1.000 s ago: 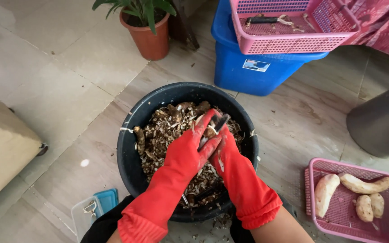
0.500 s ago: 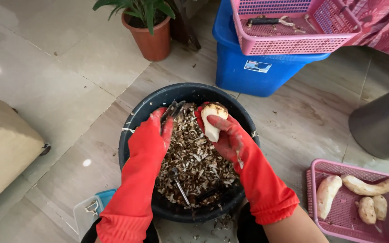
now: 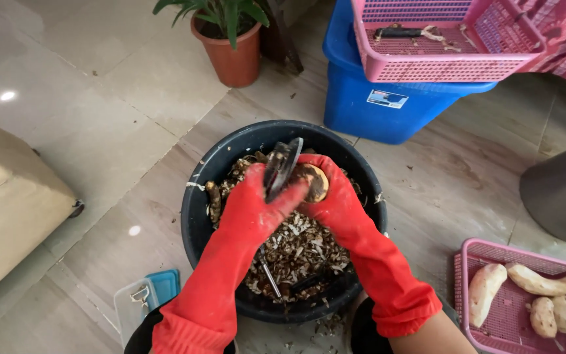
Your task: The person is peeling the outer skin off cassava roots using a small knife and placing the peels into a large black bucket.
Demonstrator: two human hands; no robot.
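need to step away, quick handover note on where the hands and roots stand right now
Left hand: red glove, shut on a dark peeler.
Right hand: red glove, shut on a partly peeled root, held over the black tub of peelings.
Done: four peeled roots lie in the pink basket, floor right.
Left: brown skin shows on the held root.

A potted plant (image 3: 230,39) stood on the tiled floor (image 3: 86,98) toward its far edge, with a blue bin (image 3: 388,98) beside it carrying a pink basket (image 3: 447,33). A small pink tray (image 3: 519,301) of peeled roots lay at the near right corner. A beige seat (image 3: 8,216) filled the left edge.
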